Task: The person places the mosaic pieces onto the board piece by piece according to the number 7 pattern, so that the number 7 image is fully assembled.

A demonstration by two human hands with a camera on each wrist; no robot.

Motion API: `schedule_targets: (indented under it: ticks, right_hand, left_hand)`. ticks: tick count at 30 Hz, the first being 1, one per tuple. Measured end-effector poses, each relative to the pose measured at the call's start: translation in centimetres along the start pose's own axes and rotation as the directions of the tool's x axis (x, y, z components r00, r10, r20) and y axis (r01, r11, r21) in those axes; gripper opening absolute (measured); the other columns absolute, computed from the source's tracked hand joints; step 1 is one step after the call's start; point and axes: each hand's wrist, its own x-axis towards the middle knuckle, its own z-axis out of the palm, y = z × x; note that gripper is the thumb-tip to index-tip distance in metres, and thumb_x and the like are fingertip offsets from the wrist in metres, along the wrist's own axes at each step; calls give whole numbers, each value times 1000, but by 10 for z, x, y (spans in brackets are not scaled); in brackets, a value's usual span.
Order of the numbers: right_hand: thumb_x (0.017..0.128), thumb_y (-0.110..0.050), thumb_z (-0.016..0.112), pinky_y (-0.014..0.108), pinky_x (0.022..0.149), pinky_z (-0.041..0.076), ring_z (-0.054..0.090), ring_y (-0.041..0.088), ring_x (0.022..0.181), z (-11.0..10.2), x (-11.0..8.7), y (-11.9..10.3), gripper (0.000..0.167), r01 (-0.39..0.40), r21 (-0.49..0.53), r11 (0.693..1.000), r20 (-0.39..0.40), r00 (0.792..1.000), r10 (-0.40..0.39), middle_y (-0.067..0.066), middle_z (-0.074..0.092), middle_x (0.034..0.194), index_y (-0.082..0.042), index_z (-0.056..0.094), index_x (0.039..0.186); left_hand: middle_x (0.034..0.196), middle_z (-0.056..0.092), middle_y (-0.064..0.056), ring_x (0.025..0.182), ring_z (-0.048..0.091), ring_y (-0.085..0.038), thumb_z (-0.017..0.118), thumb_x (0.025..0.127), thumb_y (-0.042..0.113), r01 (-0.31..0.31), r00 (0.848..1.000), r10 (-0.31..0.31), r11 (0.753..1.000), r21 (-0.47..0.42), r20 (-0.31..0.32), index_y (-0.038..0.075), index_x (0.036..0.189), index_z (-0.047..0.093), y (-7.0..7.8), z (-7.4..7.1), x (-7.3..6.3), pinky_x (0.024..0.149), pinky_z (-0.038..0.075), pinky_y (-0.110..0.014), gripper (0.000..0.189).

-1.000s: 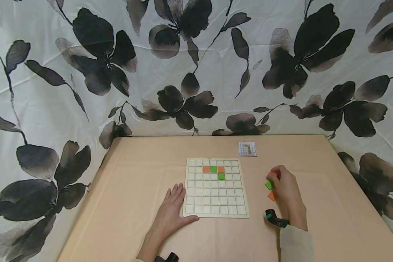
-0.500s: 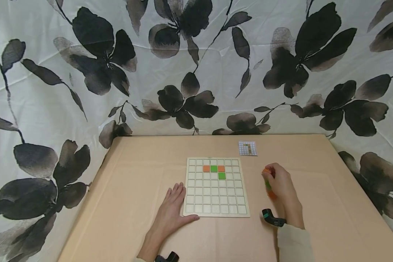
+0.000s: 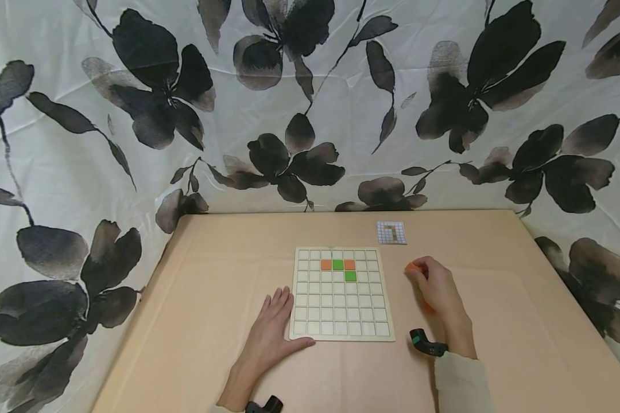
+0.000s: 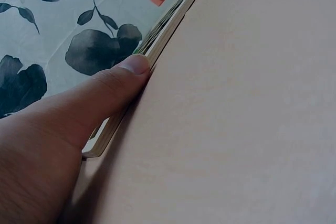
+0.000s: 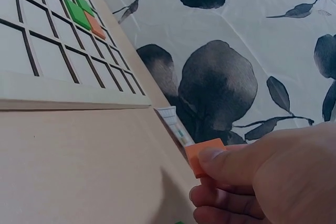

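Between thumb and fingers, my right hand (image 3: 441, 287) pinches an orange square tile (image 5: 195, 157), held off the right side of the white gridded board (image 3: 320, 315). Another orange tile (image 3: 427, 308) lies on the table, mostly covered by that hand. A sliver of green tile (image 5: 180, 222) shows at the bottom of the right wrist view. My left hand (image 3: 271, 332) rests with straight fingers along the board's left edge, its thumb (image 4: 137, 64) on the near edge. In the grid's second row sit an orange, a green and an orange tile, with one green tile (image 3: 350, 276) below the right one.
A small printed card (image 3: 391, 233) with a grid pattern lies beyond the board's far right corner. The wooden-looking table (image 3: 227, 258) ends at a floral cloth (image 3: 310, 103) behind it. A dark device is strapped to each wrist.
My right hand has moved a little left, toward the board, with the orange tile, and now covers the green tile seen lying on the table before. My left hand stays put.
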Motion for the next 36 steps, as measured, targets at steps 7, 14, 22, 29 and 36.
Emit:
schedule_targets:
  ticks: [7, 14, 22, 29, 36]
  right_hand:
    - [98, -23, 66, 28, 73, 52, 58, 24, 88, 3, -1, -2, 30, 40, -7, 999, 6, 999, -40, 15, 66, 100, 0, 60, 116]
    - [97, -23, 67, 23, 69, 50, 58, 22, 86, 6, -1, -7, 27, 58, 13, 998, 6, 998, -58, 13, 66, 98, -2, 61, 113]
    - [97, -22, 68, 22, 70, 50, 58, 23, 85, 11, -2, -12, 24, 68, 6, 998, -14, 998, -67, 12, 66, 97, -4, 62, 111]
    - [97, -23, 66, 27, 71, 52, 58, 22, 84, 17, -7, -18, 22, 70, 10, 997, -19, 997, -70, 9, 66, 95, -5, 63, 111]
    - [99, -19, 60, 30, 74, 52, 57, 22, 85, 21, -10, -26, 20, 46, 17, 999, 3, 999, -46, 10, 66, 97, -4, 63, 113]
  left_hand:
    - [160, 37, -17, 153, 28, -31, 69, 72, 77, 4, 1000, -4, 1000, -2, 11, 0, 150, 43, 0, 0, 0, 130, 19, -45, 112]
    - [160, 37, -16, 153, 29, -30, 69, 72, 78, 2, 1000, -2, 1000, -2, 8, 0, 150, 43, -1, -1, 0, 130, 20, -45, 113]
    - [161, 35, -15, 154, 27, -29, 69, 71, 78, 11, 1000, -11, 1000, -2, 23, 1, 150, 43, -1, -1, 0, 130, 19, -44, 114]
    - [163, 32, -13, 155, 23, -26, 70, 72, 77, 33, 998, -31, 999, -30, 49, 2, 152, 40, -1, -3, -2, 131, 13, -38, 114]
    - [161, 35, -14, 154, 27, -29, 70, 71, 77, 9, 1000, -8, 1000, -19, 30, 1, 151, 43, -3, -3, -3, 130, 18, -42, 113]
